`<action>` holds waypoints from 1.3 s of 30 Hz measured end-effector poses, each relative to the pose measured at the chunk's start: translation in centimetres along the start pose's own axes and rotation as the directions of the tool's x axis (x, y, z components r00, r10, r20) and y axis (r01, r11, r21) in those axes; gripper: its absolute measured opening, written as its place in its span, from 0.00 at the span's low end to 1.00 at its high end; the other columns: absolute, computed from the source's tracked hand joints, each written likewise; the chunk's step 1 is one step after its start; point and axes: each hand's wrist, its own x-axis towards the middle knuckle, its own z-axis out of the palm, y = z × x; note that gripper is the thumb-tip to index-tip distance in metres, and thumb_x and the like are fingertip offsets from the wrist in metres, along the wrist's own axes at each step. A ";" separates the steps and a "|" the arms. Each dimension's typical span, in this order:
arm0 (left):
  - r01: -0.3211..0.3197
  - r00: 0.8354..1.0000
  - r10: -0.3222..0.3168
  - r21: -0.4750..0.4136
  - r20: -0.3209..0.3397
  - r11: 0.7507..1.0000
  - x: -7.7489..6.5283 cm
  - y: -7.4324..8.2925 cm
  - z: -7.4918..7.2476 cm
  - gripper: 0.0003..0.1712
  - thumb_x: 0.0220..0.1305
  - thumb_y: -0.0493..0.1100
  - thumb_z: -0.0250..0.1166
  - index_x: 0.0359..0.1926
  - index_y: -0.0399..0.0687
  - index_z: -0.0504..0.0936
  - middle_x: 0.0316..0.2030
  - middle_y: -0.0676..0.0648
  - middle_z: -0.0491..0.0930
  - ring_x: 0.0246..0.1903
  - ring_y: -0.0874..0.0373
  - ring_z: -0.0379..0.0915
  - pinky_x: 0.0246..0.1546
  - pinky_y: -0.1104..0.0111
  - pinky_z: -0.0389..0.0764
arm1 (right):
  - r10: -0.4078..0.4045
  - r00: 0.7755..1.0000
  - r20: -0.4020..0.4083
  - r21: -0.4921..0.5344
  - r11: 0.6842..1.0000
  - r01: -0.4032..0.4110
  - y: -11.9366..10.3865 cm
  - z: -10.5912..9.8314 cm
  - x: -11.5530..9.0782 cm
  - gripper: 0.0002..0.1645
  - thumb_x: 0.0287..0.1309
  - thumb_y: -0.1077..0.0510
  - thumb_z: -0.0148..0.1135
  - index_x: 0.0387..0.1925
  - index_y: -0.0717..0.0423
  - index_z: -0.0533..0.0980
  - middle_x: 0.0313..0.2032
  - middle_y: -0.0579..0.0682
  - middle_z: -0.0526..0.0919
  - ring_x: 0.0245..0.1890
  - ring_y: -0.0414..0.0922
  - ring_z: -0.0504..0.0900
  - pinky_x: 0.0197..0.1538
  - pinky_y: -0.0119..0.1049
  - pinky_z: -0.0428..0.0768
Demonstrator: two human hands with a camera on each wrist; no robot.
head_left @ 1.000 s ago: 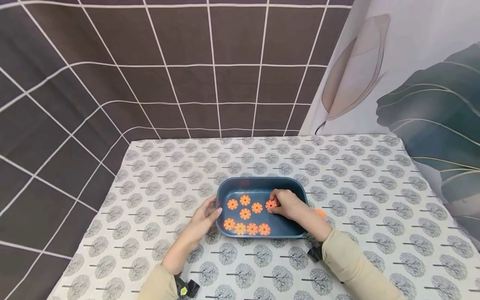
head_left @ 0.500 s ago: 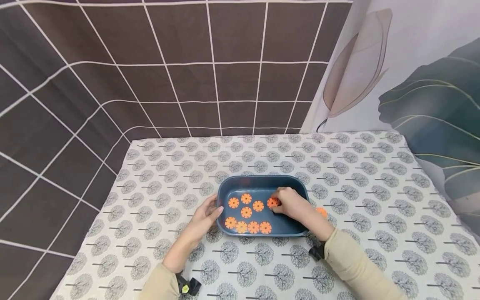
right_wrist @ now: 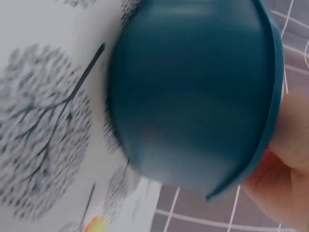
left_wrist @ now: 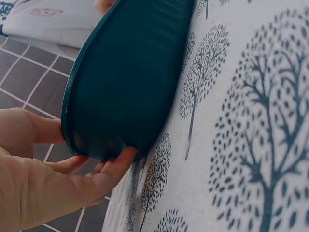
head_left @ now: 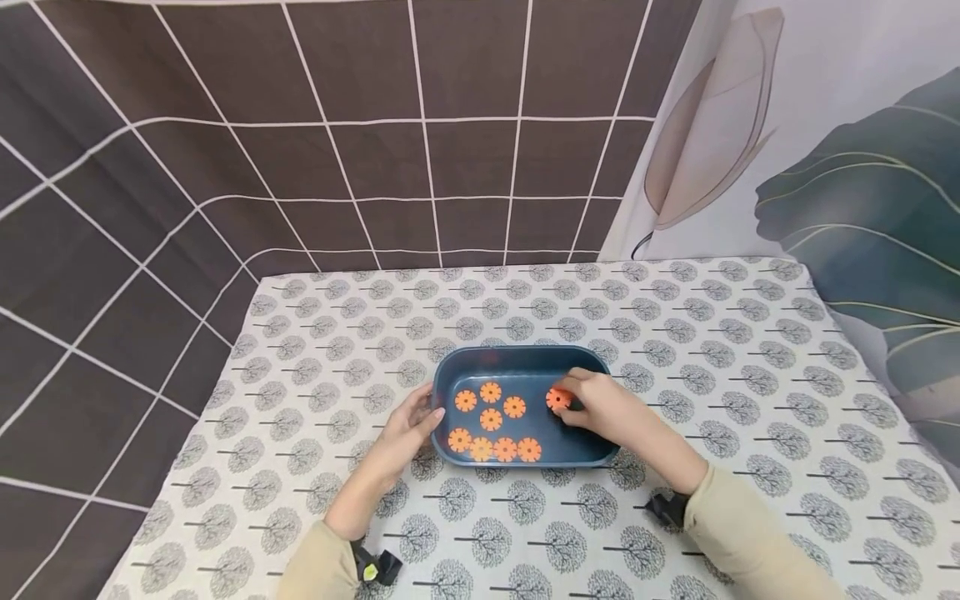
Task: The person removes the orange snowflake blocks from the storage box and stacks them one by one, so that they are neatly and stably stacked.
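Note:
A dark blue rectangular tub (head_left: pixel 581 457) with rounded corners stands on the table in the head view. My left hand (head_left: pixel 401 435) grips its left end, thumb at the rim and fingers against the outer wall, as the left wrist view also shows. Over the tub's right part, my right hand (head_left: pixel 600 404) pinches an orange notched disc (head_left: pixel 558 399) between thumb and fingers. Several more orange discs lie flat in the tub's left half: a front row (head_left: pixel 505 450) and a looser cluster (head_left: pixel 491 419) behind it. From the right wrist camera, the tub's wall hides the held disc.
A white cloth with a tree print (head_left: pixel 360 321) covers the table. Beyond the tub's outer right side, part of an orange piece (right_wrist: pixel 95 224) shows in the right wrist view. A dark grid-patterned curtain (head_left: pixel 375 158) hangs behind the table, a leaf-print curtain (head_left: pixel 862 192) at right.
The right hand has moved slightly right inside the tub, and the orange disc has moved with it. The right forearm now covers where an orange piece showed outside the tub. The left hand stays put.

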 end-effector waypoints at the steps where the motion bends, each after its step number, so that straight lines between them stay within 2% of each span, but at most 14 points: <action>1: 0.006 1.000 -0.006 -0.002 -0.003 1.000 0.0 0.1 0.0 0.33 0.65 0.39 0.55 0.69 0.43 0.56 0.62 0.37 0.63 0.60 0.42 0.62 0.55 0.57 0.74 | 0.011 1.000 -0.017 0.020 1.000 -0.011 0.2 -0.1 -0.2 0.17 0.46 0.60 0.71 0.39 0.63 0.80 0.31 0.48 0.78 0.28 0.39 0.76 0.29 0.27 0.80; 5: 0.006 1.000 -0.006 0.000 0.002 1.000 0.1 0.1 0.0 0.33 0.66 0.40 0.55 0.69 0.44 0.55 0.63 0.37 0.62 0.61 0.42 0.62 0.56 0.57 0.74 | 0.063 0.995 -0.080 0.078 0.995 -0.057 1.2 -0.3 -0.9 0.18 0.46 0.59 0.71 0.40 0.63 0.80 0.33 0.49 0.80 0.30 0.42 0.78 0.31 0.32 0.82; 8: 0.007 1.000 -0.007 0.002 0.001 1.000 0.1 0.1 0.0 0.33 0.66 0.40 0.54 0.69 0.44 0.55 0.63 0.37 0.61 0.62 0.42 0.60 0.56 0.57 0.73 | 0.073 0.986 -0.153 0.109 0.992 -0.057 1.8 -0.4 -1.6 0.20 0.45 0.60 0.72 0.41 0.64 0.79 0.33 0.50 0.81 0.30 0.43 0.79 0.31 0.35 0.82; 13: 0.008 1.000 -0.008 0.000 0.011 1.000 0.0 0.1 0.0 0.33 0.66 0.40 0.54 0.70 0.44 0.54 0.64 0.36 0.61 0.63 0.41 0.59 0.57 0.56 0.72 | 0.015 0.953 -0.303 0.094 0.995 0.014 2.7 -0.8 -2.7 0.22 0.39 0.62 0.75 0.40 0.64 0.79 0.33 0.52 0.83 0.30 0.43 0.80 0.33 0.34 0.83; 17: 0.011 1.000 -0.011 -0.007 0.004 1.000 0.0 0.1 -0.1 0.33 0.66 0.40 0.54 0.69 0.44 0.55 0.63 0.36 0.61 0.62 0.41 0.61 0.57 0.56 0.73 | -0.017 0.932 -0.362 0.067 0.997 0.044 3.3 -1.4 -3.3 0.24 0.36 0.65 0.75 0.40 0.65 0.79 0.35 0.54 0.83 0.33 0.47 0.82 0.34 0.37 0.84; 26: 0.016 1.000 -0.016 -0.009 0.007 1.000 -0.1 0.2 -0.1 0.33 0.66 0.40 0.54 0.70 0.45 0.55 0.64 0.36 0.60 0.62 0.41 0.60 0.56 0.56 0.73 | 0.046 0.916 -0.398 0.024 0.999 -0.040 4.7 -2.5 -5.2 0.25 0.33 0.66 0.75 0.40 0.65 0.79 0.33 0.53 0.83 0.31 0.46 0.80 0.32 0.38 0.83; 32: 0.025 1.000 -0.025 -0.017 0.008 1.000 -0.1 0.4 -0.3 0.33 0.66 0.39 0.54 0.69 0.46 0.55 0.64 0.37 0.60 0.61 0.42 0.61 0.56 0.55 0.73 | 0.083 0.924 -0.373 0.022 0.996 -0.081 5.6 -2.4 -6.6 0.25 0.33 0.66 0.75 0.39 0.66 0.79 0.31 0.54 0.83 0.30 0.46 0.81 0.32 0.37 0.83; 39: 0.024 1.000 -0.024 -0.018 0.017 1.000 0.0 0.3 -0.2 0.33 0.66 0.39 0.54 0.70 0.45 0.54 0.64 0.37 0.60 0.61 0.42 0.61 0.57 0.55 0.73 | 0.123 0.939 -0.322 0.027 0.992 -0.121 5.9 -2.2 -7.9 0.24 0.36 0.65 0.74 0.41 0.68 0.78 0.35 0.58 0.83 0.33 0.50 0.82 0.35 0.43 0.84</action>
